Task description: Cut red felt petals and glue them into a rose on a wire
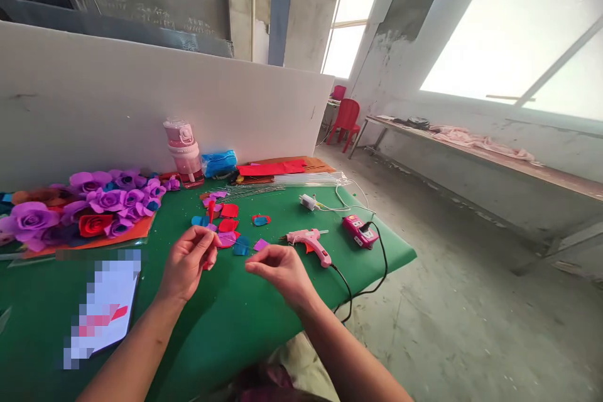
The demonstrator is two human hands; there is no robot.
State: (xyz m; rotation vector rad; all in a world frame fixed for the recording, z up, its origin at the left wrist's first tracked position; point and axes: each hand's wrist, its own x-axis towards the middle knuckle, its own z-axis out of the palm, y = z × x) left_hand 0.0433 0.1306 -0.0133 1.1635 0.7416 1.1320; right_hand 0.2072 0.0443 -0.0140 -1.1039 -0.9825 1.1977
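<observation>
My left hand (191, 259) is curled over the green table (226, 320), its fingers pinched on a small red and pink petal piece. My right hand (277, 269) hovers beside it with fingers drawn together; what they hold, if anything, is too small to make out. Just beyond both hands lie several cut foam petals (229, 225) in red, pink, purple and blue. A pink glue gun (311, 242) rests to the right of my right hand, its black cord trailing off the table edge.
A heap of finished foam roses (89, 207) sits at the left. A pink bottle (183, 152), blue packet (219, 162), red sheets (273, 168) and wire stems (257, 190) line the back. A pink power strip (360, 231) lies right. A white board (141, 100) stands behind.
</observation>
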